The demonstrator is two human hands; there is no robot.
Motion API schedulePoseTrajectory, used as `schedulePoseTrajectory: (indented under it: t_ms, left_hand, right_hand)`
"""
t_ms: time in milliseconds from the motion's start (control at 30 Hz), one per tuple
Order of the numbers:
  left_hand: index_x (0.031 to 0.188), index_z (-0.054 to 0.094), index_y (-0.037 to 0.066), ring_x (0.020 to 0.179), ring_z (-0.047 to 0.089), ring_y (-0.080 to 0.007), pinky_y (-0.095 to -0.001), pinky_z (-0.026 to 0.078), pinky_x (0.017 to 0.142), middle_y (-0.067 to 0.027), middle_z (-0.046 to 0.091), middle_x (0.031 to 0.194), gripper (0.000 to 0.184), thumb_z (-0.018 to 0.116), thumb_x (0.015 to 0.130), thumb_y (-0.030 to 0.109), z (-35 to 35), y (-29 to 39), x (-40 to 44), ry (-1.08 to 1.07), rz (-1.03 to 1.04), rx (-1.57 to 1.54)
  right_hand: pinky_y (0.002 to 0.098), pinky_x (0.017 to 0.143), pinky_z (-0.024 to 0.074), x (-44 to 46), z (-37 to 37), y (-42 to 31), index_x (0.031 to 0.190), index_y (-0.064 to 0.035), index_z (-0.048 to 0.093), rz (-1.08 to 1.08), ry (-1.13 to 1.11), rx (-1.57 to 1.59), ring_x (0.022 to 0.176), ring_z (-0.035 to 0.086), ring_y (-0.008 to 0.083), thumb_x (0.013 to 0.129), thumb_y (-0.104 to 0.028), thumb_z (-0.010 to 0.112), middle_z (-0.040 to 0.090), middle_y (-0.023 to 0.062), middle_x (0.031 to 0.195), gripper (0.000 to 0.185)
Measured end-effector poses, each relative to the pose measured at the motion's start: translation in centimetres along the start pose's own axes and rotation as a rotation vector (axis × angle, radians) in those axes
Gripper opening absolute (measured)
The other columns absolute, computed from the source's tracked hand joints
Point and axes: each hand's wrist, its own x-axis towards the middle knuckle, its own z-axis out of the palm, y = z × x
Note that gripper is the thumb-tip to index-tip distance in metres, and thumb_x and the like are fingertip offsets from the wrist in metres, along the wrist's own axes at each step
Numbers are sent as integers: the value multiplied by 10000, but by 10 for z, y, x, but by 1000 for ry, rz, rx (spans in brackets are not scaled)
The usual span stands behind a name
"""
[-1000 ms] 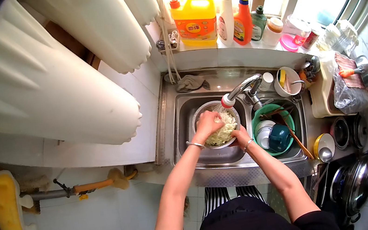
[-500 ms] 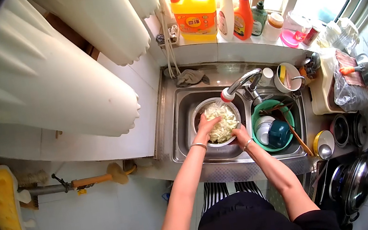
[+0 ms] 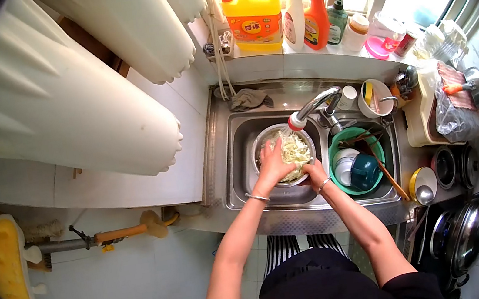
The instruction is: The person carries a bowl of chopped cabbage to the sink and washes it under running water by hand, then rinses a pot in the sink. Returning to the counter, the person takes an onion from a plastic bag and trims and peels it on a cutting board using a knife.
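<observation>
A metal bowl (image 3: 310, 141) of pale shredded vegetable, which looks like cabbage (image 3: 296, 149), sits in the left sink basin (image 3: 235, 177). My left hand (image 3: 274, 166) lies on the shreds with its fingers spread, its fingertips partly down among them. At the bowl's lower right edge, my right hand (image 3: 316, 174) holds the rim, with some of its fingers hidden. Above the bowl hangs the faucet (image 3: 319, 100), its red-and-white nozzle (image 3: 295, 121) pointing down over the shreds. I cannot make out clearly whether water is running.
In the right basin, a green tub (image 3: 336, 141) holds dishes, a dark teal bowl (image 3: 364, 171) and wooden utensils. Cleaning bottles, including a yellow jug (image 3: 258, 18), line the sill. A ladle (image 3: 423, 194) and a lidded pan (image 3: 466, 234) are at right.
My left hand has turned and spread its fingers, moving from the bowl's left side onto the shreds. My right hand stays at the lower right rim.
</observation>
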Motion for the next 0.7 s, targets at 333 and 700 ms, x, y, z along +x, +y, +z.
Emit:
schedulePoseTrajectory:
  t_ms: [333, 700]
  left_hand:
    - [1294, 442, 188, 1090, 469, -450, -474, 469, 879, -182, 368, 1315, 736, 708, 610, 130, -6, 11, -12, 33, 45, 204]
    - [1351, 410, 210, 1276, 290, -481, -497, 423, 954, -198, 243, 1442, 875, 795, 569, 300, -31, 46, -10, -77, 98, 318]
  right_hand:
    - [405, 543, 586, -4, 9, 0, 1196, 1, 451, -24, -52, 64, 742, 644, 288, 623, -9, 465, 581, 140, 998, 574]
    - [369, 520, 583, -3, 12, -3, 1229, -25, 441, -34, -87, 12, 772, 652, 277, 651, -12, 483, 595, 131, 998, 580]
